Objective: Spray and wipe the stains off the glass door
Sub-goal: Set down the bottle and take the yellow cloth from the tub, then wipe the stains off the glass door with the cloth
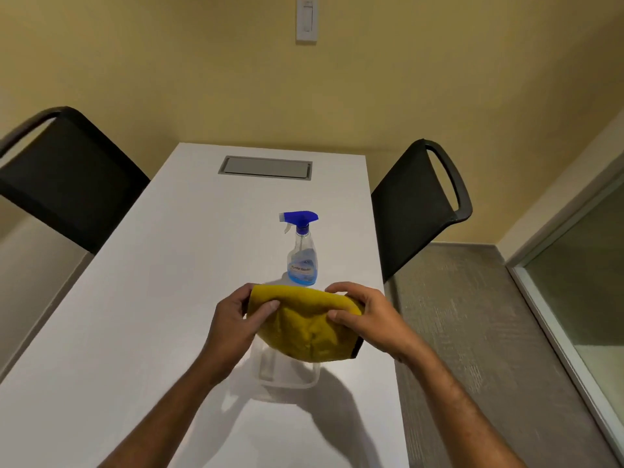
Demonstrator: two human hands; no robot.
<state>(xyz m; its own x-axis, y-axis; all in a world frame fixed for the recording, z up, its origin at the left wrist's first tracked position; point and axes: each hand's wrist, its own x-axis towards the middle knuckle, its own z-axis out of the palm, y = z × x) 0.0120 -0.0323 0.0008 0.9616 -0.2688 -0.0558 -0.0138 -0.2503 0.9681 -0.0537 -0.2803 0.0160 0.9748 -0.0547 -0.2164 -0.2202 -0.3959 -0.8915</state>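
Note:
A yellow cloth [305,327] with a dark edge hangs above the white table [141,298], folded over. My left hand [236,319] grips its left end and my right hand [366,315] grips its right end. Just behind the cloth a clear spray bottle [302,255] with a blue trigger head and a little blue liquid stands upright on the table, untouched. The glass door [580,282] with its pale frame shows at the right edge.
A clear plastic container [287,376] sits on the table under the cloth. Two black chairs stand at the table, one at the left [67,177] and one at the right [418,204]. A grey cable hatch [265,167] is set in the far tabletop. Grey carpet [472,332] lies between table and door.

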